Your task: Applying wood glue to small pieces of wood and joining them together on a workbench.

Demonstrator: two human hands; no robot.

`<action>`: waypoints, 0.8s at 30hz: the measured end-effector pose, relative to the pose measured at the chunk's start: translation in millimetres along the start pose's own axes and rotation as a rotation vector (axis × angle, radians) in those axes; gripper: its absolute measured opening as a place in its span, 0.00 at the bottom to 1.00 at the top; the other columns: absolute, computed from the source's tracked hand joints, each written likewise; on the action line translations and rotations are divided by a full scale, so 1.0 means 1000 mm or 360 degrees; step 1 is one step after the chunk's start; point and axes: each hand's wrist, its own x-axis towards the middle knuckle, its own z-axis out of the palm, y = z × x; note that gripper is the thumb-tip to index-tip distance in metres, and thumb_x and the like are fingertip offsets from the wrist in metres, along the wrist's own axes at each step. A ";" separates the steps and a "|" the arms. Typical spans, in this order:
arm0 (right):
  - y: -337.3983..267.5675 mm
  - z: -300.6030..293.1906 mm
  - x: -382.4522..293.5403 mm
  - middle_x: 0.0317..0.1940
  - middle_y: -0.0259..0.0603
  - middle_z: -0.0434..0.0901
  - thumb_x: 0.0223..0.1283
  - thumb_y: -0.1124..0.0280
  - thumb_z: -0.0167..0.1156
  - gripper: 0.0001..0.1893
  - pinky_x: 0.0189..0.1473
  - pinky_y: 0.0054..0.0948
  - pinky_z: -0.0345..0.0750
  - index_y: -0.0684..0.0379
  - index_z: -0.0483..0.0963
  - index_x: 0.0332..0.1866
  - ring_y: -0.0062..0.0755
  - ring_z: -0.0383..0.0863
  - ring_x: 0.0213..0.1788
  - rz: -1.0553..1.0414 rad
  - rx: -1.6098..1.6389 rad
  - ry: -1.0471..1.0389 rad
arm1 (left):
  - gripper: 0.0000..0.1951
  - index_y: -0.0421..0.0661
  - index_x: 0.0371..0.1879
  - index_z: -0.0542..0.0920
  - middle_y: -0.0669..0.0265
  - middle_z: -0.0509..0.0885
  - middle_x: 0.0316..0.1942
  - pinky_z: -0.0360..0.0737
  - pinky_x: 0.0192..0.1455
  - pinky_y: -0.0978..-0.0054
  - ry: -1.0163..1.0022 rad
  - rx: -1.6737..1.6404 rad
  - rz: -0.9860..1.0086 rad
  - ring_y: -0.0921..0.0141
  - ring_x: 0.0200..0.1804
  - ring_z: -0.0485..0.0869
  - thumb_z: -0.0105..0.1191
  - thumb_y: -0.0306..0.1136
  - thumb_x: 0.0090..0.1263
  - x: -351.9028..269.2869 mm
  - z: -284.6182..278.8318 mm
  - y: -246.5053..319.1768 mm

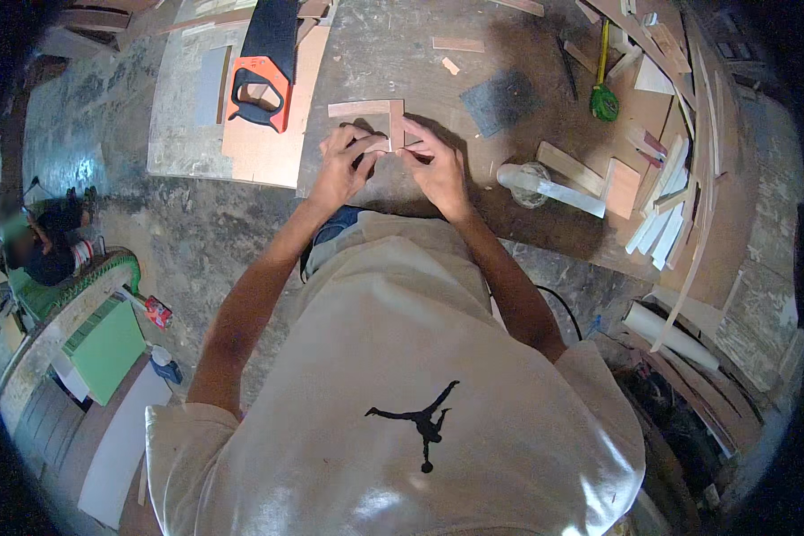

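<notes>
Both my hands are at small flat wooden strips on the worktable, in front of my body. Fingers and thumb of my left hand (345, 164) pinch a short wooden strip (377, 145), its end against the side of an upright-lying strip (396, 120). My right hand (437, 169) grips that second strip from its right side, fingertips along its edge. Another strip (356, 108) runs leftward from the upper end of the second one, making a corner. My fingers partly hide the short strip, and whether the joints are fastened cannot be told.
A handsaw (261, 94) with an orange-and-black handle lies left on a board. Rightward are a dark abrasive-looking sheet (499, 100), a green tape measure (604, 102), a clear container (532, 197) under a whitish flat stick (573, 195), and piled wood offcuts (663, 201). A person (47, 234) sits far left.
</notes>
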 end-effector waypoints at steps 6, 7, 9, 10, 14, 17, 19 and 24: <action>-0.002 -0.001 0.000 0.50 0.51 0.87 0.59 0.80 0.69 0.26 0.46 0.32 0.86 0.57 0.77 0.65 0.38 0.92 0.44 0.0068 -0.0016 -0.0054 | 0.14 0.52 0.50 0.89 0.67 0.80 0.42 0.70 0.55 0.62 0.0009 -0.0002 -0.0009 0.64 0.51 0.78 0.67 0.34 0.65 -0.001 0.002 -0.004; -0.002 -0.001 0.001 0.48 0.50 0.87 0.59 0.80 0.69 0.26 0.46 0.32 0.86 0.57 0.78 0.64 0.39 0.91 0.44 0.0050 -0.0020 -0.0046 | 0.15 0.52 0.50 0.89 0.67 0.80 0.42 0.70 0.56 0.62 0.0010 -0.0005 -0.0005 0.64 0.51 0.77 0.67 0.34 0.65 -0.001 0.002 -0.004; -0.004 -0.001 0.001 0.46 0.49 0.87 0.59 0.80 0.69 0.25 0.46 0.32 0.86 0.57 0.78 0.63 0.39 0.91 0.44 0.0028 -0.0026 -0.0041 | 0.15 0.51 0.51 0.88 0.67 0.80 0.42 0.70 0.56 0.63 0.0016 -0.0007 -0.0002 0.64 0.51 0.77 0.67 0.34 0.65 -0.001 0.003 -0.003; -0.006 -0.002 0.001 0.48 0.48 0.87 0.59 0.81 0.69 0.25 0.47 0.30 0.86 0.58 0.78 0.64 0.34 0.91 0.45 0.0081 -0.0060 -0.0062 | 0.15 0.51 0.51 0.88 0.67 0.80 0.42 0.70 0.56 0.63 0.0018 0.0009 0.0010 0.64 0.51 0.77 0.67 0.35 0.65 -0.001 0.003 -0.003; -0.004 -0.001 0.000 0.51 0.47 0.86 0.59 0.81 0.69 0.25 0.48 0.28 0.85 0.57 0.79 0.63 0.32 0.91 0.45 0.0077 -0.0135 -0.0060 | 0.15 0.51 0.52 0.88 0.66 0.80 0.43 0.69 0.58 0.62 0.0048 0.0023 0.0018 0.63 0.52 0.77 0.66 0.35 0.66 -0.003 0.004 -0.001; 0.002 -0.001 0.001 0.52 0.47 0.84 0.59 0.80 0.70 0.23 0.46 0.28 0.85 0.58 0.79 0.62 0.33 0.90 0.44 -0.0058 -0.0051 -0.0051 | 0.16 0.51 0.53 0.87 0.65 0.79 0.44 0.69 0.58 0.61 0.0027 0.0017 0.0014 0.62 0.52 0.77 0.66 0.34 0.66 -0.002 0.004 -0.002; -0.002 -0.002 0.003 0.54 0.47 0.81 0.59 0.79 0.70 0.23 0.47 0.30 0.85 0.58 0.79 0.62 0.36 0.88 0.45 -0.0190 -0.0195 -0.0091 | 0.14 0.50 0.50 0.86 0.64 0.80 0.44 0.68 0.58 0.60 0.0018 -0.0021 -0.0014 0.61 0.53 0.77 0.65 0.34 0.67 -0.002 0.003 -0.003; -0.023 0.002 0.008 0.60 0.51 0.72 0.58 0.77 0.69 0.26 0.52 0.43 0.81 0.55 0.77 0.64 0.51 0.82 0.49 -0.0407 -0.0494 -0.0284 | 0.12 0.48 0.47 0.84 0.63 0.80 0.46 0.66 0.58 0.59 0.0040 -0.0099 0.0007 0.59 0.54 0.76 0.64 0.35 0.67 -0.004 0.004 -0.009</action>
